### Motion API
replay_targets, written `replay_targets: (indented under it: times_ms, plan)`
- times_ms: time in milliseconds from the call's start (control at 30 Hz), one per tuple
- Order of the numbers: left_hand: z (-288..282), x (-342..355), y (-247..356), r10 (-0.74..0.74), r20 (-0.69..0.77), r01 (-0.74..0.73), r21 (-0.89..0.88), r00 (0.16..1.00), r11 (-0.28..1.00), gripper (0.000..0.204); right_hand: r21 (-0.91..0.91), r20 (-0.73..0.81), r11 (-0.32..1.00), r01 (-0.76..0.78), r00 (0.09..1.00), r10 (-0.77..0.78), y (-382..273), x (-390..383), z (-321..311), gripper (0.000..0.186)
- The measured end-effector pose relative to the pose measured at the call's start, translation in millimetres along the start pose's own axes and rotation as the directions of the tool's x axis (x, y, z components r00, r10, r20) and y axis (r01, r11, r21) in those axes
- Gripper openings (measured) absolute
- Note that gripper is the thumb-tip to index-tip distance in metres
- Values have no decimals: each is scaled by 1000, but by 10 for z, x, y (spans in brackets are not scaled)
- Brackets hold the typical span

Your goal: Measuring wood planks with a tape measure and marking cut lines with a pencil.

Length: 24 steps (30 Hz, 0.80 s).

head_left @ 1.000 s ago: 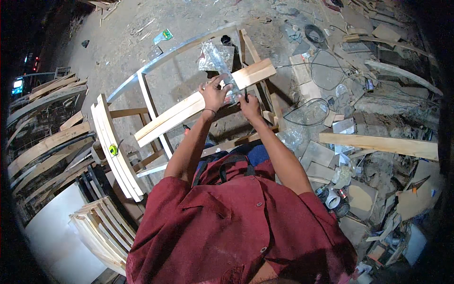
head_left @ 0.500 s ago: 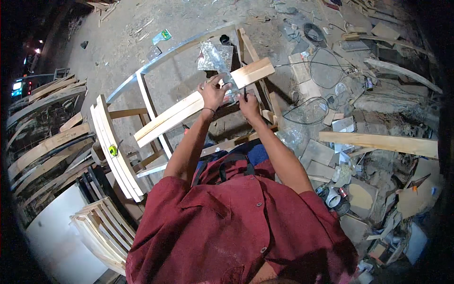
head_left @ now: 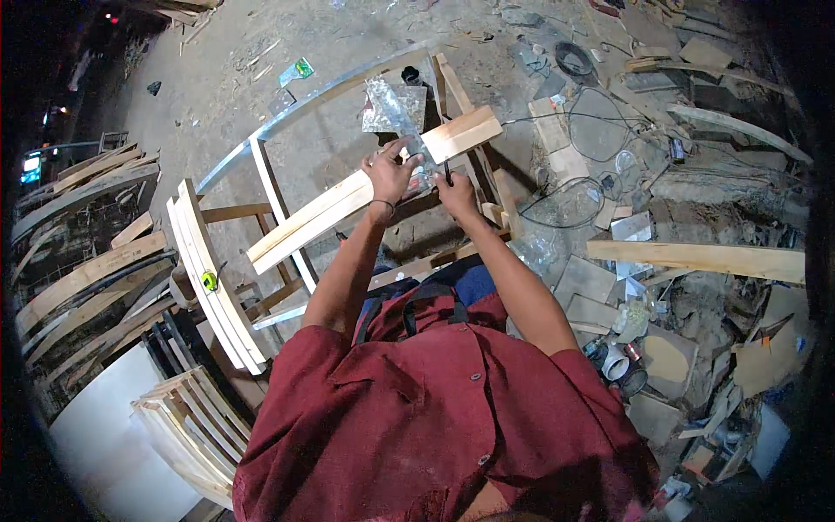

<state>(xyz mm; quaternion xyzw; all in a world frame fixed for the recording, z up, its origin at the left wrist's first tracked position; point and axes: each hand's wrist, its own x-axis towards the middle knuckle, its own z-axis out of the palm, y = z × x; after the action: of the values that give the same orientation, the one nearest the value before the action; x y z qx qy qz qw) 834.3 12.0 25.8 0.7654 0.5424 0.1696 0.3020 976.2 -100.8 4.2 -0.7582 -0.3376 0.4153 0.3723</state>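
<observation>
A pale wooden beam [head_left: 323, 216] lies slantwise across the work frame, its short far-right end [head_left: 463, 132] showing past a shiny flat strip [head_left: 391, 103]. That strip crosses the beam and looks like metal or clear plastic. My left hand [head_left: 391, 174] is bent over the strip, holding it against the wood with thumb and fingers. Close by on the right, my right hand [head_left: 455, 193] grips a slim dark marking pen [head_left: 447, 170], its tip at the strip's edge. The fingers partly hide where strip and beam meet.
Below the beam stands a wooden frame [head_left: 268, 178]. A yellow-green tape measure [head_left: 209, 280] rests on boards at the left. Stacked slatted wood [head_left: 193, 418] sits nearer. Cables [head_left: 557, 217], a loose plank [head_left: 696, 259] and scraps cover the right-hand ground.
Both hands stay almost where they were on the strip and beam. The view has shifted slightly; the pen is still in my right hand.
</observation>
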Motion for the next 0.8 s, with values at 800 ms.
replay_targets:
  times_ms: [800]
  plan:
    - [-54,-53,29,-24,-4,24,4,1000,1000,52,-393,-65,797,459,851,-521,-794,-213,-807,24]
